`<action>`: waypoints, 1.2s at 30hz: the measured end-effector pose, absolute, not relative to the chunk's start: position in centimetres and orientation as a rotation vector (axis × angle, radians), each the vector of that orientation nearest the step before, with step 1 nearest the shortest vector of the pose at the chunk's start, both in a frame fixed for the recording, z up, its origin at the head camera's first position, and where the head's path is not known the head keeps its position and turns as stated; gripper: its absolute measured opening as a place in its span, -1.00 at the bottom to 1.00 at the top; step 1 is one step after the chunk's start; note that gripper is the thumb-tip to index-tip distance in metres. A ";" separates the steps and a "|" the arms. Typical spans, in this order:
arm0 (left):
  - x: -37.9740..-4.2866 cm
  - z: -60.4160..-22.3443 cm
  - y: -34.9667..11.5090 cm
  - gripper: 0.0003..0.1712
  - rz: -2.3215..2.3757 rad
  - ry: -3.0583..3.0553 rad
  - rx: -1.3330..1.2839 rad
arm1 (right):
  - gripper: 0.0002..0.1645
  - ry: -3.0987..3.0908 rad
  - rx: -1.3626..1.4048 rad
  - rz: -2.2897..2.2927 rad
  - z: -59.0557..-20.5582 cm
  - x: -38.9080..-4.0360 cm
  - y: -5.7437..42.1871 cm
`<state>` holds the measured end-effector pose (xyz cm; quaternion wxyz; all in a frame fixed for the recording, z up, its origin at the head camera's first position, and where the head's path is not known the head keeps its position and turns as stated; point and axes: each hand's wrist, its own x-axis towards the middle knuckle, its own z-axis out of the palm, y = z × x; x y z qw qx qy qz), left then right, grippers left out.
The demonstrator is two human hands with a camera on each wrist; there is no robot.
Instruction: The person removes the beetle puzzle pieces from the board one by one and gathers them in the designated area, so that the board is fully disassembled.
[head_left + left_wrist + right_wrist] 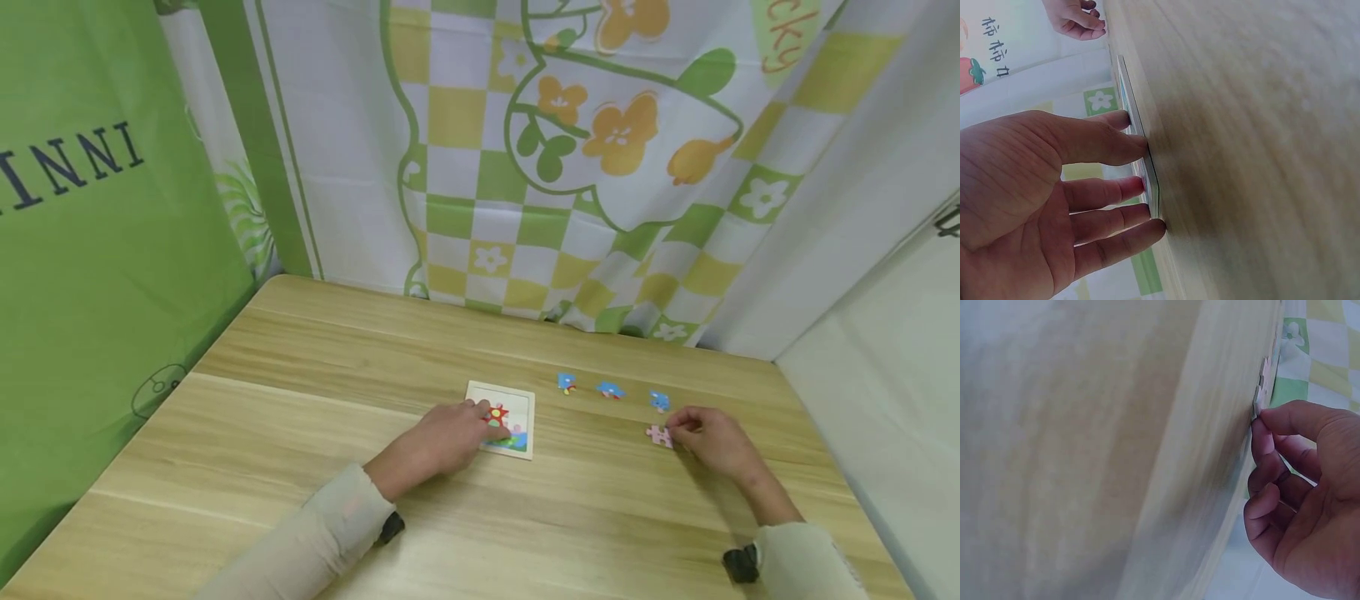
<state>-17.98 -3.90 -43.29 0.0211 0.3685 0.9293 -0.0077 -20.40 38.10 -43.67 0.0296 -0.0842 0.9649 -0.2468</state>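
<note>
A small square puzzle board (pixel 531 417) with a pale frame lies on the table, a red flower and green-blue pieces showing inside it. My left hand (pixel 453 435) rests on its left part, fingers fairly straight, and covers some of the picture. In the left wrist view, the left hand's (pixel 1054 194) fingertips touch the board's edge (pixel 1152 181). Over to the right, my right hand (pixel 712 437) pinches a pink puzzle piece (pixel 660 435) between thumb and forefinger. The right wrist view shows the piece (pixel 1260 397) edge-on at the tips of the right hand (pixel 1304 487).
Three blue puzzle pieces lie in a row behind and right of the board: a left one (pixel 566 382), a middle one (pixel 611 389) and a right one (pixel 659 401) close to the right hand. A patterned curtain (pixel 480 175) hangs along the back edge of the wooden table (pixel 360 358).
</note>
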 end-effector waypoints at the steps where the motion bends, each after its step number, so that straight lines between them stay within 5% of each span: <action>1: -18.0 -43.3 -3.9 -0.40 -0.021 2.881 1.140 | -0.88 2.979 -0.261 -0.757 -43.7 -20.4 38.1; 16: -17.8 -43.4 -4.1 -0.41 -0.067 2.898 1.201 | -0.77 3.062 -0.259 -0.686 -42.6 -19.9 36.8; 36: -17.8 -43.3 -4.5 -0.31 -0.014 2.875 1.247 | -0.85 2.953 -0.750 -0.845 -41.1 -20.4 26.4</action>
